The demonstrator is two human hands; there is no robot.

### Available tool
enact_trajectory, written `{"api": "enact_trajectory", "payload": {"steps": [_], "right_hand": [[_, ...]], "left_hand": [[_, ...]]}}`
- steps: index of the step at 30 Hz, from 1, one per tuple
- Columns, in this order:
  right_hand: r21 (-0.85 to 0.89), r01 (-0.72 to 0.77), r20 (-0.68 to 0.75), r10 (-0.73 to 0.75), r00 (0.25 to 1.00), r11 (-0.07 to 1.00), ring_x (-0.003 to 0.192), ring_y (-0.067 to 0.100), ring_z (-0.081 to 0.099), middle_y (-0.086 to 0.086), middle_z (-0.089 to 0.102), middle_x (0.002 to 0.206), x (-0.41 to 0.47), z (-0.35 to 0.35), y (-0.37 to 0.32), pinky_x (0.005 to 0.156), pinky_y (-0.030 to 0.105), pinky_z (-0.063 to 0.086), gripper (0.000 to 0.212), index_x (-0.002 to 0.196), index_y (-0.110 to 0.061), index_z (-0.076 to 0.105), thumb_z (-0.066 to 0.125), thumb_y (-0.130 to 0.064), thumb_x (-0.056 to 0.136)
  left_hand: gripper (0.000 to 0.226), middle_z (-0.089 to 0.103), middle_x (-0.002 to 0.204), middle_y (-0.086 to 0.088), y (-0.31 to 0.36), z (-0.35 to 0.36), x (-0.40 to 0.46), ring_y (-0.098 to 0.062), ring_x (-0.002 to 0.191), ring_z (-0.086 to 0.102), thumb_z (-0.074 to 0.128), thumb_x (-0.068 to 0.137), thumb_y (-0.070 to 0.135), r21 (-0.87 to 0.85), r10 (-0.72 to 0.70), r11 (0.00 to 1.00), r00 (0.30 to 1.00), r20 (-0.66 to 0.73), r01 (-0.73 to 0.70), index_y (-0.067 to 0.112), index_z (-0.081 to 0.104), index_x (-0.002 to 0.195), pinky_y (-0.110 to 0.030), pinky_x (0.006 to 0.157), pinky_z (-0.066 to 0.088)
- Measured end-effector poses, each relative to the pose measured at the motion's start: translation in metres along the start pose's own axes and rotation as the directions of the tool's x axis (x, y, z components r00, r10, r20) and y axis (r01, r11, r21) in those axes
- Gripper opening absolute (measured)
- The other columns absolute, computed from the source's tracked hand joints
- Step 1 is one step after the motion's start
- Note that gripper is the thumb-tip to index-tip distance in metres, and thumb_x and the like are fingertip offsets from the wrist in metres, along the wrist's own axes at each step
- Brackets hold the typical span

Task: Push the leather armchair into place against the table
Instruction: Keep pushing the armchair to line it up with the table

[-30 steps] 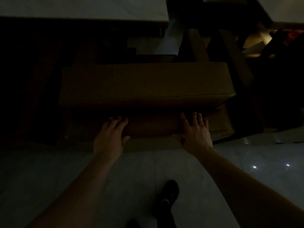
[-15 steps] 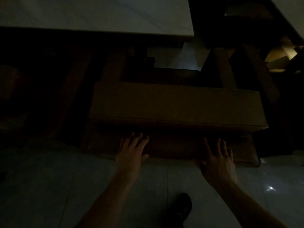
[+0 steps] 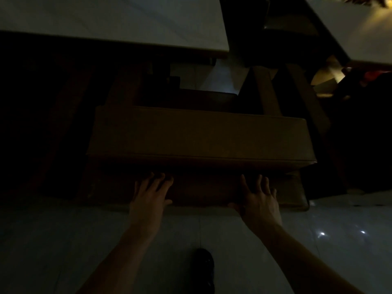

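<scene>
1. The leather armchair stands on the tiled floor with its back toward the person. Its padded top cushion reads as a wide brown slab, and its front end reaches in beneath the near edge of the pale bench. The light is very dim, so I cannot tell whether the seat already touches the bench's dark frame.

2. The left hand lies flat on the chair's back panel below the cushion, fingers straight and spread, holding nothing. The right hand does the same further along, fingers apart and pressed to the leather. Both are pushing palms, not grips.

3. To push well, I judge the force should stay even through both palms. The right hand sits nearer the chair's right corner than the left hand does to its own, so an uneven shove could swing the chair askew.

4. Keep the palms low and the arms long, and step forward with the dark shoe rather than leaning. A smooth tile floor probably lets the chair slide readily.

5. Watch the right side: angled dark wooden legs stand just beyond the cushion's far corner, and a second pale bench lies further right. Ease off as the cushion nears the bench edge.
</scene>
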State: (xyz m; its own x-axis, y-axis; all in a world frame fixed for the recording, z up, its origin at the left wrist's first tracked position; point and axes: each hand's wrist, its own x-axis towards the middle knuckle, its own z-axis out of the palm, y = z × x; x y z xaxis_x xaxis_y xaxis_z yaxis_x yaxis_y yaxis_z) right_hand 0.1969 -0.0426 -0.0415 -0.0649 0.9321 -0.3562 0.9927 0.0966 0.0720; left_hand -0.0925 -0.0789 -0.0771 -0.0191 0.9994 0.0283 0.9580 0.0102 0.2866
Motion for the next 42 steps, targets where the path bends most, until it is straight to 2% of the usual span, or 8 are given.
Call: {"api": "enact_trajectory", "payload": {"steps": [12, 17, 22, 26, 29, 33, 37, 42], "right_hand": [[0.084, 0.006, -0.047, -0.002, 0.999, 0.996, 0.150, 0.045, -0.004, 0.027, -0.002, 0.163, 0.024, -0.005, -0.008, 0.119, 0.062, 0.012, 0.091, 0.158, -0.029, -0.004, 0.035, -0.074, 0.090], [0.079, -0.023, 0.013, 0.022, 1.000, 0.997, 0.150, 0.044, -0.008, 0.025, -0.006, 0.163, 0.021, -0.019, -0.015, 0.121, 0.060, 0.011, 0.095, 0.157, -0.026, -0.010, 0.042, -0.070, 0.091], [0.136, 0.208, -0.073, -0.199, 0.977, 0.969, 0.152, 0.034, -0.009, 0.016, -0.004, 0.166, 0.012, -0.036, -0.059, 0.123, 0.055, 0.006, 0.095, 0.156, -0.032, -0.011, 0.048, -0.067, 0.090], [0.182, 0.139, -0.036, -0.134, 0.990, 0.974, 0.150, 0.043, -0.011, 0.024, -0.012, 0.163, 0.014, -0.034, -0.105, 0.121, 0.060, 0.007, 0.103, 0.153, -0.035, -0.019, 0.049, -0.073, 0.086], [0.185, 0.084, -0.019, -0.081, 0.996, 0.979, 0.147, 0.048, -0.014, 0.028, -0.015, 0.160, 0.019, -0.025, -0.123, 0.119, 0.065, 0.004, 0.106, 0.150, -0.040, -0.026, 0.047, -0.078, 0.083], [0.125, 0.039, -0.056, -0.032, 0.998, 0.991, 0.147, 0.049, -0.014, 0.029, -0.011, 0.161, 0.019, -0.013, -0.130, 0.119, 0.065, 0.005, 0.094, 0.153, -0.042, -0.017, 0.030, -0.083, 0.082], [0.122, 0.016, -0.080, -0.006, 0.997, 0.992, 0.149, 0.047, -0.008, 0.030, -0.004, 0.161, 0.018, -0.009, -0.130, 0.120, 0.063, 0.008, 0.094, 0.154, -0.043, -0.010, 0.018, -0.085, 0.075], [0.118, -0.005, -0.061, 0.012, 0.998, 0.993, 0.149, 0.047, -0.005, 0.030, -0.001, 0.161, 0.015, -0.015, -0.133, 0.120, 0.061, 0.009, 0.094, 0.156, -0.043, -0.003, 0.022, -0.084, 0.075]], "left_hand": [[0.066, 0.057, 0.134, -0.002, -0.008, -0.012, 0.030, -0.033, 0.128, 0.043, 0.082, 0.071, 0.027, 0.025, 0.005, 1.000, 1.000, 0.014, -0.006, 0.026, 0.056, 0.131, -0.057, 0.103, 0.038], [0.064, 0.047, 0.144, 0.003, -0.006, -0.026, 0.030, -0.029, 0.131, 0.036, 0.072, 0.081, 0.039, 0.053, -0.002, 0.999, 0.998, 0.069, -0.002, 0.033, 0.045, 0.139, -0.050, 0.107, 0.036], [0.071, 0.045, 0.145, 0.002, -0.014, -0.040, 0.027, -0.027, 0.130, 0.041, 0.066, 0.080, 0.055, 0.059, 0.002, 0.998, 0.999, 0.052, -0.005, 0.033, 0.041, 0.143, -0.049, 0.103, 0.038], [0.076, 0.047, 0.144, -0.004, -0.043, -0.045, 0.021, -0.031, 0.133, 0.039, 0.065, 0.078, 0.060, 0.090, 0.018, 0.996, 0.999, -0.030, -0.016, 0.027, 0.043, 0.143, -0.053, 0.112, 0.029], [0.083, 0.042, 0.149, -0.007, -0.073, -0.046, 0.021, -0.033, 0.139, 0.032, 0.062, 0.077, 0.064, 0.095, -0.019, 0.995, 0.999, -0.025, 0.022, 0.025, 0.039, 0.147, -0.054, 0.115, 0.022], [0.082, 0.032, 0.156, -0.002, -0.096, -0.042, 0.016, -0.029, 0.146, 0.019, 0.047, 0.082, 0.070, 0.091, -0.026, 0.996, 0.999, 0.025, 0.024, 0.031, 0.028, 0.152, -0.050, 0.117, 0.020], [0.080, 0.034, 0.154, 0.001, -0.096, -0.044, 0.016, -0.027, 0.143, 0.024, 0.051, 0.081, 0.068, 0.068, -0.038, 0.997, 0.999, 0.030, 0.036, 0.034, 0.030, 0.150, -0.048, 0.115, 0.026], [0.075, 0.037, 0.153, 0.002, -0.096, -0.046, 0.015, -0.026, 0.141, 0.027, 0.053, 0.084, 0.065, 0.044, -0.028, 0.999, 1.000, 0.011, 0.028, 0.034, 0.033, 0.148, -0.046, 0.113, 0.029]]}}
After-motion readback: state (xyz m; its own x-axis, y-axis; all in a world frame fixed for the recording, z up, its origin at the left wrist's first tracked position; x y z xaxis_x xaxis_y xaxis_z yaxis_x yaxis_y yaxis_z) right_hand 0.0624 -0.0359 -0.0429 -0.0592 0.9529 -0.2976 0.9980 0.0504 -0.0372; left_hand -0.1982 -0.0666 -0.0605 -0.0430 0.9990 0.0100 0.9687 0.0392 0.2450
